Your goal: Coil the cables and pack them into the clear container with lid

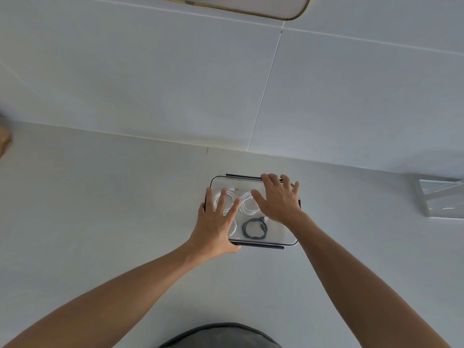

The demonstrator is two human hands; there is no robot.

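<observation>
Directly beneath the spread left hand (216, 222) and right hand (278, 199) lies the lidded clear container (276, 237) of coiled cables (254, 228)

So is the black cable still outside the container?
No, the coiled black cable lies inside the clear container, under the lid both hands are pressing.

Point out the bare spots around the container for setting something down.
Bare surface left of the container, and more between it and the clear block at right. The near strip is crossed by both forearms. Crowded: left hand and right hand cover the lid.
</observation>
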